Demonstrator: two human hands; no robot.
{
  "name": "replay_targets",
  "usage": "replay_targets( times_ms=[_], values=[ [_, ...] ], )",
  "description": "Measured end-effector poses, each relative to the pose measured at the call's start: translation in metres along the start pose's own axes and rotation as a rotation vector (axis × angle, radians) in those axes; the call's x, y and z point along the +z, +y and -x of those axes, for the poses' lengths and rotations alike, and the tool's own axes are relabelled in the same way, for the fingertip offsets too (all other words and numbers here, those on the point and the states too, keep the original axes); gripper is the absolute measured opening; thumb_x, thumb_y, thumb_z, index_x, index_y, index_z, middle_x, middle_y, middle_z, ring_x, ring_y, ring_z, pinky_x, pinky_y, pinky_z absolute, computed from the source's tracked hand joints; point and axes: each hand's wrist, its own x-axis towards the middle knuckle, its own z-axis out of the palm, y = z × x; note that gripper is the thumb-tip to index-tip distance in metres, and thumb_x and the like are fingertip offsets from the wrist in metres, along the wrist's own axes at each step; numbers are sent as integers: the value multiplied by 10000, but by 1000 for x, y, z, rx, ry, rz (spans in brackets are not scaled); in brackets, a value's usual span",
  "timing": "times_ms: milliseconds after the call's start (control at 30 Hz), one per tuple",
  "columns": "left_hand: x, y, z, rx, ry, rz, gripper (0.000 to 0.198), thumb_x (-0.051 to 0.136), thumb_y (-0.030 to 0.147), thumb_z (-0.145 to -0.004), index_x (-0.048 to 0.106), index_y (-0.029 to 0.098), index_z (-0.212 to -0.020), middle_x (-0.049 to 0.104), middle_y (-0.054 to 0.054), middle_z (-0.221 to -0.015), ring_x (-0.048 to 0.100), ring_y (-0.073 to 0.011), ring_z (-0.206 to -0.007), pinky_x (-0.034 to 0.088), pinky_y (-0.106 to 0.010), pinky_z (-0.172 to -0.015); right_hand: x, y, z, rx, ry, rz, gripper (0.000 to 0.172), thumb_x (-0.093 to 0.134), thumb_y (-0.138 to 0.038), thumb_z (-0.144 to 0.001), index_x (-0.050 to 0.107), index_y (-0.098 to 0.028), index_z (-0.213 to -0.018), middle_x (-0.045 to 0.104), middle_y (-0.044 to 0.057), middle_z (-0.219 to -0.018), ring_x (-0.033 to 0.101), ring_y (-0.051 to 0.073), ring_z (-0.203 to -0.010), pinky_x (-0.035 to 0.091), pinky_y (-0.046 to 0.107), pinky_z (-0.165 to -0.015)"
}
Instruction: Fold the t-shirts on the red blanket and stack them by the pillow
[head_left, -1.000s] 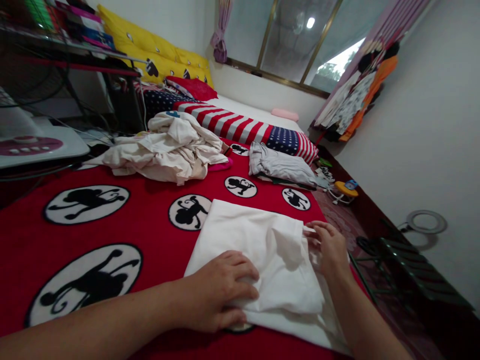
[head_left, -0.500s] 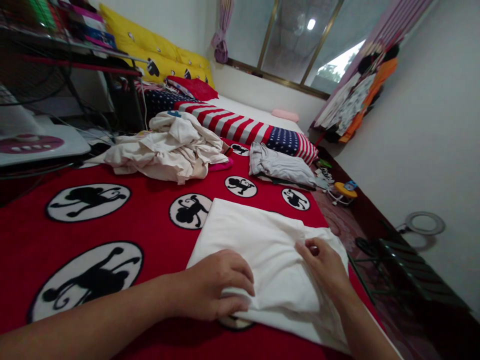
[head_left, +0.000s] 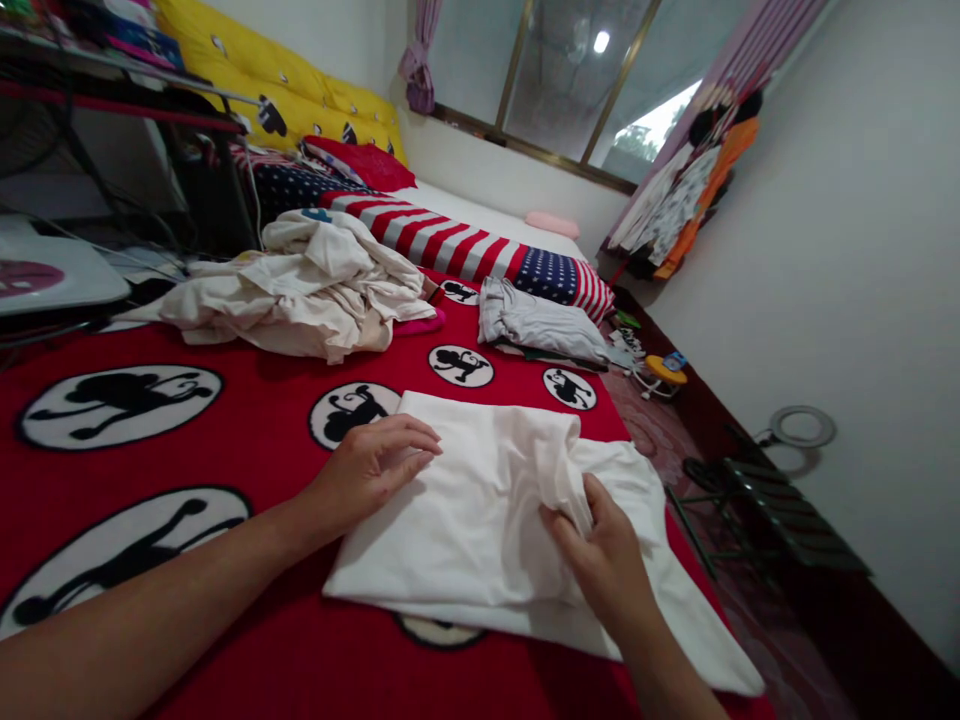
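A white cloth garment [head_left: 465,510] lies partly folded on the red blanket [head_left: 285,640] with black monkey figures in white ovals. My right hand [head_left: 600,545] pinches a raised fold of the garment near its right side, thumb and fingers closed round the fabric. Over the garment's left edge is my left hand [head_left: 379,465], its fingers extended and the thumb apart from them, with no cloth between them. The garment's narrower right part spreads out past my right wrist.
A crumpled cream cloth pile [head_left: 300,290] lies behind at the left, and folded grey clothes [head_left: 540,320] sit behind the garment. A dark green rack [head_left: 795,515] and a yellow stool [head_left: 665,370] stand on the right. A desk [head_left: 127,80] is at the upper left.
My left hand has moved up and left, from the garment's near edge to its left edge. My right hand has taken hold of the fabric and lifted a fold. The view has shifted slightly.
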Motion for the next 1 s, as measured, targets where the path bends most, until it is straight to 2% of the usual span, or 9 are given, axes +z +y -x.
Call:
replay_targets(
  times_ms=[100, 167, 300, 400, 500, 600, 733, 833, 1000],
  values=[
    [-2, -3, 0, 0, 32, -33, 183, 568, 274, -889, 724, 178, -878, 703, -72, -981, 652, -169, -919, 494, -269, -835, 1, -1, -3, 173, 26, -313, 409, 611, -311, -715, 554, -176, -1097, 694, 37, -915, 627, 202, -788, 480, 278, -690],
    [-3, -5, 0, -3, 38, -52, 191, 571, 289, -885, 726, 178, -876, 707, -76, -973, 652, -174, -909, 502, -277, -827, -11, 2, -7, 273, 80, -457, 495, 644, -287, -670, 549, -174, -1142, 704, 45, -917, 640, 205, -749, 489, 280, -653],
    [-3, -5, -1, -7, 45, -61, 198, 572, 297, -883, 730, 179, -876, 712, -74, -964, 648, -179, -911, 506, -290, -840, -64, 10, -15, 290, 285, -543, 574, 723, -270, -572, 597, -181, -1125, 713, 41, -824, 632, 195, -603, 465, 261, -515],
    [-2, -4, -2, -15, 30, -56, 196, 565, 282, -886, 733, 183, -875, 714, -65, -963, 647, -174, -921, 499, -289, -864, -104, 29, -18, 271, 399, -557, 593, 749, -252, -542, 627, -216, -1121, 724, 32, -863, 647, 189, -607, 485, 257, -513],
    [1, -4, -1, -26, 6, -57, 192, 567, 279, -881, 734, 184, -866, 714, -60, -966, 648, -171, -918, 495, -284, -871, -122, 60, -17, 396, 402, -492, 596, 776, -271, -524, 640, -199, -1099, 730, 40, -853, 659, 203, -618, 511, 275, -523],
    [4, -4, 0, -36, -34, -51, 192, 554, 265, -886, 728, 185, -869, 707, -61, -983, 645, -168, -918, 496, -279, -857, -121, 86, -13, 486, 413, -385, 586, 809, -301, -514, 649, -164, -1061, 733, 61, -856, 676, 222, -667, 531, 284, -553],
    [7, -4, 0, -24, -79, -20, 178, 550, 238, -884, 717, 185, -916, 692, -68, -1012, 638, -169, -937, 493, -284, -863, -118, 92, -8, 434, 472, -415, 718, 833, -338, -508, 608, -219, -1180, 735, 53, -956, 691, 227, -729, 552, 296, -609],
    [9, -2, 1, -10, -123, 2, 179, 548, 226, -884, 708, 189, -956, 680, -69, -1029, 633, -166, -938, 492, -276, -855, -125, 96, -7, 453, 432, -386, 730, 843, -364, -489, 608, -233, -1167, 727, 66, -995, 689, 246, -757, 553, 320, -631],
    [11, -2, 3, 3, -192, 6, 203, 533, 177, -878, 696, 188, -998, 669, -72, -1030, 620, -156, -925, 484, -271, -850, -145, 116, -8, 432, 306, 24, 596, 784, -444, -527, 636, -199, -1049, 709, 123, -986, 667, 318, -845, 531, 432, -735]
  ],
)
